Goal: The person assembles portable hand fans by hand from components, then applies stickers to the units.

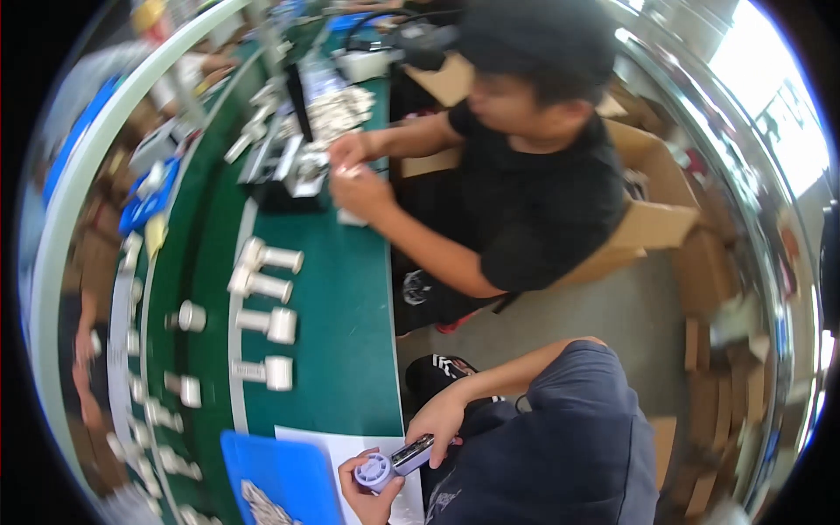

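Observation:
Both of my hands are on a lavender handheld device with a round, slotted head and a handle. My left hand curls its fingers and thumb around the round head. My right hand grips the handle from above, where a long dark section with shiny parts faces up. They are above the table's near edge, over a white sheet. Beside them lies a blue tray with a heap of small pale parts in it.
Several white round-headed devices lie along the green table. More stand on the green belt beyond. A co-worker in black handles small parts by a black fixture. Cardboard boxes stand behind.

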### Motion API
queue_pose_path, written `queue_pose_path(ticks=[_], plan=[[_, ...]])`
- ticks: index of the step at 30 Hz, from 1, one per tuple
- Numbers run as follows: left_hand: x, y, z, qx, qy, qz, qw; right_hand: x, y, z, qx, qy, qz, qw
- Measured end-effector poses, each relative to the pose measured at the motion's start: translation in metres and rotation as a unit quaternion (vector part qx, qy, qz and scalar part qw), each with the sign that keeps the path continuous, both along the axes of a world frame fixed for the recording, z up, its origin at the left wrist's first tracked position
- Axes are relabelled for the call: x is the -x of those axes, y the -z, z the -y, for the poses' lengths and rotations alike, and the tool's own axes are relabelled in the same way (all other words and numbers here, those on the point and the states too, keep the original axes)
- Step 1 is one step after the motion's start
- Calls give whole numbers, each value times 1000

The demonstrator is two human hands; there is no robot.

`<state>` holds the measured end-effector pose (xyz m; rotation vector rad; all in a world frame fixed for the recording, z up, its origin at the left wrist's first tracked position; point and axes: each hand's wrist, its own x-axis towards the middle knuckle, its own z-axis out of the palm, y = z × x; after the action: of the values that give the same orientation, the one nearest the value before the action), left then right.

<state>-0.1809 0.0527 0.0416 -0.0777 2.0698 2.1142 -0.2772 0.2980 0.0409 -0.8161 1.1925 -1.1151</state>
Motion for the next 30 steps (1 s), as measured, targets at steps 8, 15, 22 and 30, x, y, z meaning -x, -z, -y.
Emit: queue_pose_path(ticks=[8, 15, 22, 30], plan=[[108, -85, -150, -40, 356, 47, 932, -81, -90, -139, -63, 407, 92, 907], [115, -83, -291, -8, 521, 37, 853, -181, -115, -224, -2, 709, 132, 693], [24, -107, -497, -8, 684, 107, 721, -320, -141, -302, -37, 876, 124, 465], [-100, -103, -697, 83, 910, -8, 405, -428, -152, -347, -113, 974, 106, 165]])
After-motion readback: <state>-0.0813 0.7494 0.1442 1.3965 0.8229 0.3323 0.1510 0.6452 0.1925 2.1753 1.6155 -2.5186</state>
